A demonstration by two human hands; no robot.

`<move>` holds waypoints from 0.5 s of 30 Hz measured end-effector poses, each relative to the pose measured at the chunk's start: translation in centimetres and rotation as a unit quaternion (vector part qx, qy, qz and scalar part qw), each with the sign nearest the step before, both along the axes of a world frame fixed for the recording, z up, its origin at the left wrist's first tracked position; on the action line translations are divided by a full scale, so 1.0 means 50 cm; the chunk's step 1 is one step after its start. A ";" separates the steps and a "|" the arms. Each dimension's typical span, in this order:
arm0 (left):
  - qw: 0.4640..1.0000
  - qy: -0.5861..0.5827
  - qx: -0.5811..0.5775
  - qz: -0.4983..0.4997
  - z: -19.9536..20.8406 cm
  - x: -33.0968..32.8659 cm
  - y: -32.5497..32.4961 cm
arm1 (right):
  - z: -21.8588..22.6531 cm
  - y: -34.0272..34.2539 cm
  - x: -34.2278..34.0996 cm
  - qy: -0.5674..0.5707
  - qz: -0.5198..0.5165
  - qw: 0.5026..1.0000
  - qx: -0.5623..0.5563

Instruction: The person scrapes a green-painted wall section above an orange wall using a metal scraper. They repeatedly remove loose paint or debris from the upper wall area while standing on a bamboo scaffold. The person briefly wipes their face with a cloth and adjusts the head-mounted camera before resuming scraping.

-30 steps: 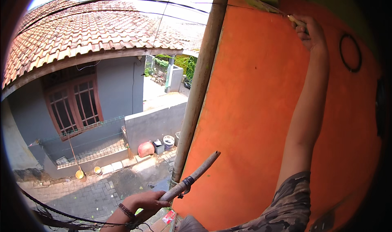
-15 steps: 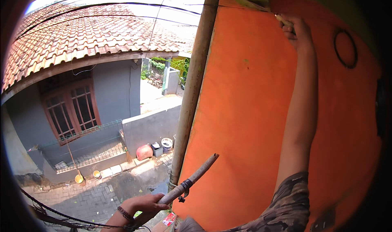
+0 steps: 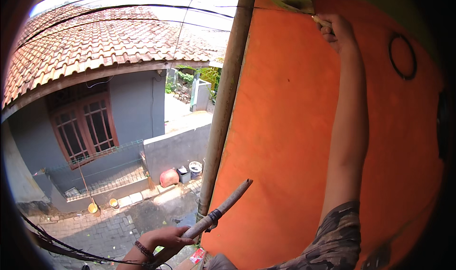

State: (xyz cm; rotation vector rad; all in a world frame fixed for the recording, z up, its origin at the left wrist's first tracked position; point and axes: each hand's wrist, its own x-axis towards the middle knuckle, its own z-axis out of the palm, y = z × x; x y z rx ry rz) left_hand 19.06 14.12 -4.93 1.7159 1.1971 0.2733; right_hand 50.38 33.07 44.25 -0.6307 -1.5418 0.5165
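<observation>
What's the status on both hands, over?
Right hand raised, gripping pale handle. Left hand gripping pole. Dark cables near left forearm.

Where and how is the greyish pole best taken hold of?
Probably on the bare shaft of the greyish pole, below the dark wrap, coming from the person's left, where the left grip is. The shaft is slim and round, slanting up to the right; its upper end looks broken and the wrap's loose bit hangs out, so both seem poorer holds.

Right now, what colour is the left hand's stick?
The stick is greyish brown with a dark band; best seen in the head view.
</observation>
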 end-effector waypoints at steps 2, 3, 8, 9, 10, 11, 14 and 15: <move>1.000 0.008 -0.014 -0.005 -0.007 -0.002 -0.003 | 0.001 0.041 0.013 -0.004 0.010 1.000 -0.028; 1.000 0.020 -0.021 0.001 -0.001 -0.001 0.000 | 0.002 0.029 0.004 -0.008 0.009 1.000 -0.021; 0.999 0.043 -0.011 -0.008 0.015 -0.004 0.001 | -0.001 0.027 -0.037 -0.014 -0.003 1.000 0.002; 0.999 0.044 -0.017 -0.006 0.026 0.000 0.000 | -0.004 0.033 -0.042 -0.007 -0.004 1.000 0.006; 0.999 0.045 -0.023 -0.005 0.031 0.002 0.000 | -0.007 0.038 -0.048 0.000 -0.004 1.000 0.011; 0.999 0.047 -0.019 -0.008 0.029 0.001 0.000 | -0.007 0.042 -0.052 0.008 -0.004 1.000 0.016; 0.999 0.039 -0.003 0.002 0.011 -0.008 0.008 | -0.022 0.023 -0.060 -0.002 0.018 0.999 0.036; 0.999 0.032 -0.006 0.000 0.004 -0.007 0.010 | -0.026 0.034 -0.055 0.007 0.019 0.999 0.034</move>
